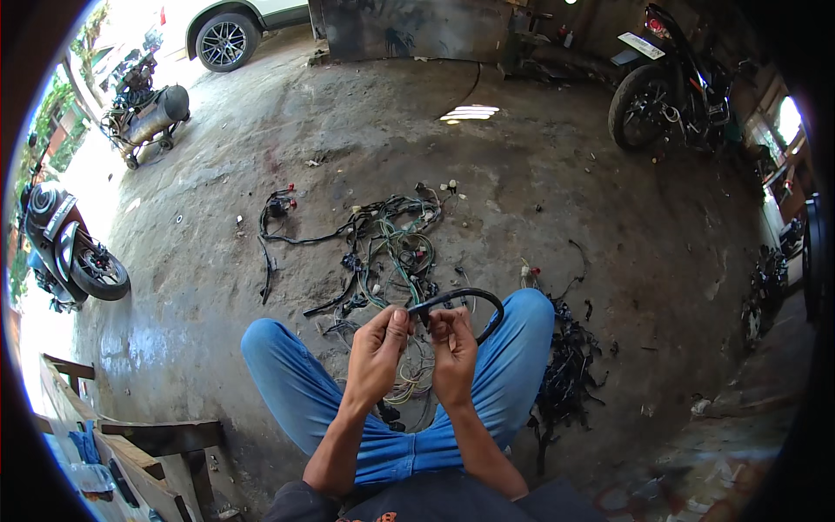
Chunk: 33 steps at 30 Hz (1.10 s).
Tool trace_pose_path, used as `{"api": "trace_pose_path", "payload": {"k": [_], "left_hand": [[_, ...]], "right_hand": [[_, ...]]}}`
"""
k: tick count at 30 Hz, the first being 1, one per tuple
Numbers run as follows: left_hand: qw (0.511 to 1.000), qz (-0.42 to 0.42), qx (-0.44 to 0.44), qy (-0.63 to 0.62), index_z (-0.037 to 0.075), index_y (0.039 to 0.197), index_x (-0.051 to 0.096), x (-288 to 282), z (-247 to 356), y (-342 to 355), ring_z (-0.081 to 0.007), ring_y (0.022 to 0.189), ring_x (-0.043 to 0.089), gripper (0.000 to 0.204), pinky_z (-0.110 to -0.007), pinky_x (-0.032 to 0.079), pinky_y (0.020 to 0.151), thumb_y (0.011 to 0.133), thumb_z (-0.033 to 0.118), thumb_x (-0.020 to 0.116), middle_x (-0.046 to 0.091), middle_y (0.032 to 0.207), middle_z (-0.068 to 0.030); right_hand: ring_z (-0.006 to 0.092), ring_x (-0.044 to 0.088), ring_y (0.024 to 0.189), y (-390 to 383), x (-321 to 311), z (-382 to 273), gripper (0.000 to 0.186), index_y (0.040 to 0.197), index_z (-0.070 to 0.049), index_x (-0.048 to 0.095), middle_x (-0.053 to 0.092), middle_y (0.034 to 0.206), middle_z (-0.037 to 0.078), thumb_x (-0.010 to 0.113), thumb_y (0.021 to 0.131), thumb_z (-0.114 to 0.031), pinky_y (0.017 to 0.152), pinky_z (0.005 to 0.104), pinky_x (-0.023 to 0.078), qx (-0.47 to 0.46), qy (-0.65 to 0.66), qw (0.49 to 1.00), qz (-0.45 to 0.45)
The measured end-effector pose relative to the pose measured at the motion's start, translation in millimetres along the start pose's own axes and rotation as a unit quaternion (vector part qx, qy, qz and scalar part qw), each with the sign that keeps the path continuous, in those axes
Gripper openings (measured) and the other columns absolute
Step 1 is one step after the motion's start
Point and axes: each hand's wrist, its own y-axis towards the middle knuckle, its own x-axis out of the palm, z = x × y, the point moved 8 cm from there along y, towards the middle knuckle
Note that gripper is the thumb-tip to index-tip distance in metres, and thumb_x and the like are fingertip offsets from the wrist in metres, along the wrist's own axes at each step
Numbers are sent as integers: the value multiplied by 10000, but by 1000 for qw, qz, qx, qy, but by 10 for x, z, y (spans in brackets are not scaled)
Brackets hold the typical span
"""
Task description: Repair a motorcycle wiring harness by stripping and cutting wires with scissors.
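Note:
My left hand pinches a black-sheathed wire bundle between thumb and fingers. My right hand grips it just to the right, where a dark piece shows at the fingertips, too small to make out. The bundle loops up and round to the right above my right hand. A tangled wiring harness, with black, green and pale wires and several small connectors, lies on the concrete floor between and beyond my bent, jean-clad knees. A heap of black tape scraps or cable pieces lies beside my right knee.
A motorbike and a wheeled compressor stand at left. A white car is at top, beside a dark metal panel. Another motorbike stands at back right. Wooden bench frames are at lower left, dark clutter at right.

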Motion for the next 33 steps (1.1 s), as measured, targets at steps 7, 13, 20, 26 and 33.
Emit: {"api": "trace_pose_path", "payload": {"k": [7,13,20,26,33], "left_hand": [[979,-146,-63,-127,14,979,611,138,114,-244,-6,518,314,406,-212,213,460,1101,361,440,411,643,80],[998,-40,3,-44,-7,1439,506,-175,377,-287,-21,534,309,443,-207,237,483,1100,273,451,370,649,83],[973,-40,75,215,113,1624,160,22,296,-358,-170,549,532,727,-309,447,600,1033,201,573,593,648,-94],[938,-50,132,316,50,1600,117,235,194,-444,-364,637,673,816,-424,503,600,993,218,636,702,766,-151],[935,-60,95,337,5,1262,385,290,158,-402,-418,691,676,441,-459,505,569,988,235,643,721,858,-171]], "right_hand": [[77,523,805,284,410,563,297,1034,-23,629,540,883,-3,519,1077,-296,734,236,441,231,300,921,-89],[90,583,854,-99,185,41,209,1144,-20,645,609,890,8,548,1051,-179,786,256,492,213,58,959,-176],[281,675,958,108,87,-1725,321,1107,5,677,653,902,89,624,1006,-295,995,435,462,-283,-414,859,-106],[411,684,858,318,10,-692,786,768,8,744,662,684,208,397,1002,-657,858,470,487,48,-479,806,-344],[309,720,756,334,-117,-569,590,1001,-23,759,702,707,176,491,1012,-549,694,416,534,224,-461,769,-381]]}}
